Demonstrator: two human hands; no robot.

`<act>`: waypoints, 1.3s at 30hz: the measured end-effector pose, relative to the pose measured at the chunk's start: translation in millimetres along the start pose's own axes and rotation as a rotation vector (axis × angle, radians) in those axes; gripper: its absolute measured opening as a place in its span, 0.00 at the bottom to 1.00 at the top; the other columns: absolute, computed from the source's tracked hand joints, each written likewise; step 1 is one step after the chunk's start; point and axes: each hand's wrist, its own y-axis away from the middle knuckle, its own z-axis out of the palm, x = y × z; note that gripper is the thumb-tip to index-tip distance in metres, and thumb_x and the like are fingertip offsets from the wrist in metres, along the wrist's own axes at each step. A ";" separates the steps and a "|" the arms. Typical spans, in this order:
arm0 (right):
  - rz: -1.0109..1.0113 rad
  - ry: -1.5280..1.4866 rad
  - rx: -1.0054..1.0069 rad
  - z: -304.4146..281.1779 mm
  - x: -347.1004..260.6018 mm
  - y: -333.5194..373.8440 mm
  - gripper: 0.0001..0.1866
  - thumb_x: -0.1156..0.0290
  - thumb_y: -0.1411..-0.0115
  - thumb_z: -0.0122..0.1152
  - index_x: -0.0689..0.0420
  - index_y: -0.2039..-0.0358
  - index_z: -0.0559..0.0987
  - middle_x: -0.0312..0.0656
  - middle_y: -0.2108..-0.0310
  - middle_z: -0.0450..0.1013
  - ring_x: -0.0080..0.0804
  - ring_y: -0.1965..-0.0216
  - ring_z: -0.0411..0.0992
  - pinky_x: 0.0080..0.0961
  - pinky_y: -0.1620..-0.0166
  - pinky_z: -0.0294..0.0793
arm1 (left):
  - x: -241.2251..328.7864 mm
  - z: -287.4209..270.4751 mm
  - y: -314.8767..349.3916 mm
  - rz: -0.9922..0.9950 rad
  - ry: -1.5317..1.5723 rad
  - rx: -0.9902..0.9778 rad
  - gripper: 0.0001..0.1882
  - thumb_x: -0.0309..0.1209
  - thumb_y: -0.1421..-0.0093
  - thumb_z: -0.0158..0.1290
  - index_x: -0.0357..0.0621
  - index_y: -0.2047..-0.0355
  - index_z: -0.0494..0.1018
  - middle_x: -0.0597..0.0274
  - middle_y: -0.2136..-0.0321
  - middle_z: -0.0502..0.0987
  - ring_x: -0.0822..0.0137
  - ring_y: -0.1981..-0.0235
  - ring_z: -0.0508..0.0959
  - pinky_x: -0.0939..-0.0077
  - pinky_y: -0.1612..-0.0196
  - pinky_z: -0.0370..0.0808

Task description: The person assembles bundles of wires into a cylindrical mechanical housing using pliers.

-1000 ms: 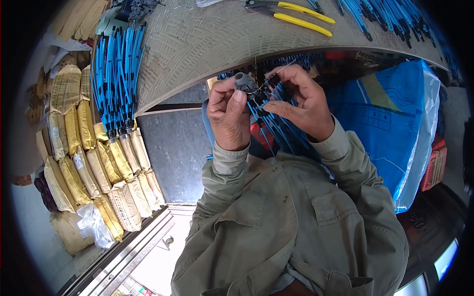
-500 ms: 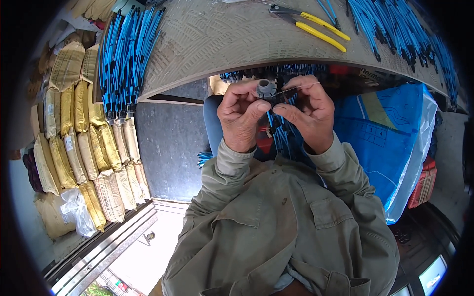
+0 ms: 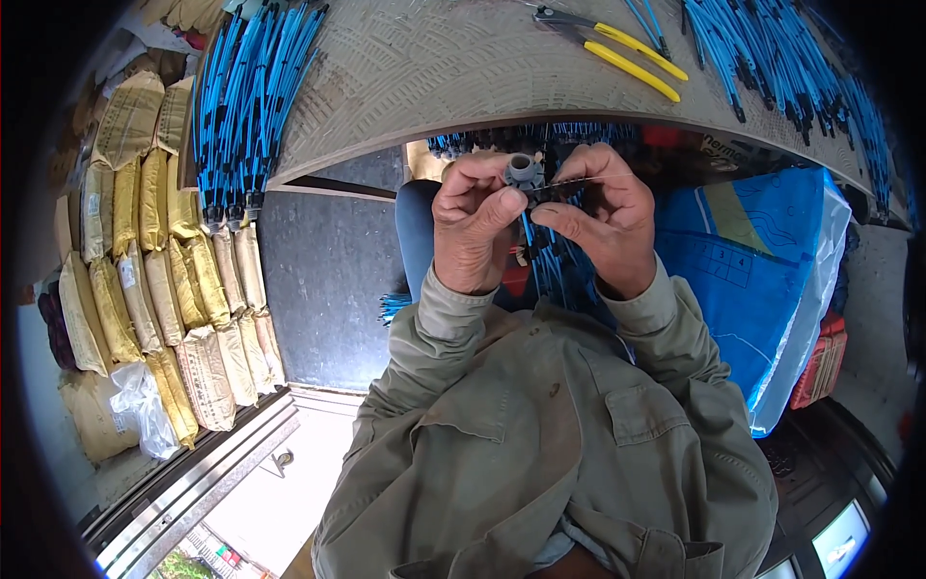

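My left hand (image 3: 471,224) is closed around a dark grey round plastic fitting (image 3: 524,172), with thumb and fingers on its side and its open tubular end facing up. My right hand (image 3: 610,220) is closed beside it, thumb and fingertips pinched close to the fitting. A thin wire-like strand (image 3: 585,179) passes from the fitting through those right fingers and sticks out beyond them. Below the hands hang several thin blue tubes with black ends (image 3: 550,270); whether they join the fitting is hidden.
On the table (image 3: 424,72) lie yellow-handled cutting pliers (image 3: 632,68), a bundle of blue tubes (image 3: 253,106) at left and more blue tubes (image 3: 762,63) at right. A blue plastic sack (image 3: 762,280) stands at my right. Stacked packages (image 3: 164,270) line the left wall.
Both hands stay close together around the fitting, which has tipped slightly. The whole view has shifted a little; no grip has visibly been released.
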 end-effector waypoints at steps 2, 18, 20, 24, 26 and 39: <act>0.005 0.009 -0.009 -1.1 -1.2 -0.3 0.15 0.79 0.55 0.66 0.62 0.67 0.69 0.34 0.70 0.65 0.18 0.68 0.63 0.14 0.63 0.62 | 0.9 0.5 0.2 -0.012 0.012 0.008 0.16 0.21 0.52 0.58 0.37 0.62 0.69 0.61 0.65 0.74 0.75 0.65 0.72 0.80 0.57 0.68; 0.057 -0.047 -0.017 -5.1 -0.8 -3.1 0.18 0.80 0.54 0.64 0.61 0.63 0.69 0.34 0.67 0.63 0.19 0.65 0.62 0.15 0.61 0.61 | 4.9 6.0 3.0 -0.062 -0.078 0.037 0.15 0.23 0.49 0.57 0.35 0.60 0.71 0.64 0.68 0.74 0.78 0.69 0.72 0.86 0.63 0.68; 0.024 -0.089 -0.022 -10.0 1.1 -3.4 0.20 0.79 0.54 0.64 0.61 0.60 0.67 0.35 0.64 0.63 0.19 0.63 0.62 0.15 0.58 0.61 | 5.1 2.9 3.8 -0.072 -0.085 0.039 0.15 0.24 0.48 0.56 0.34 0.59 0.70 0.63 0.67 0.75 0.78 0.69 0.72 0.85 0.63 0.68; -0.005 -0.083 0.020 -18.1 13.9 6.2 0.23 0.78 0.55 0.65 0.61 0.59 0.66 0.35 0.61 0.62 0.19 0.60 0.61 0.17 0.55 0.60 | 5.2 0.6 2.5 -0.081 -0.087 0.036 0.16 0.25 0.47 0.55 0.33 0.58 0.70 0.61 0.65 0.75 0.77 0.67 0.73 0.84 0.61 0.69; -0.002 -0.073 0.030 -18.7 16.3 8.2 0.23 0.78 0.55 0.65 0.61 0.58 0.66 0.35 0.62 0.62 0.20 0.60 0.61 0.17 0.55 0.60 | 5.3 -0.1 2.0 -0.089 -0.086 0.028 0.16 0.26 0.47 0.55 0.32 0.58 0.70 0.60 0.65 0.75 0.76 0.67 0.73 0.84 0.61 0.69; 0.072 -0.098 0.047 -16.9 27.0 4.5 0.41 0.72 0.61 0.72 0.59 0.48 0.58 0.39 0.50 0.57 0.29 0.46 0.56 0.25 0.43 0.52 | 6.2 -4.2 -0.2 -0.068 -0.088 -0.052 0.19 0.30 0.46 0.54 0.30 0.56 0.69 0.54 0.63 0.75 0.67 0.62 0.75 0.73 0.54 0.70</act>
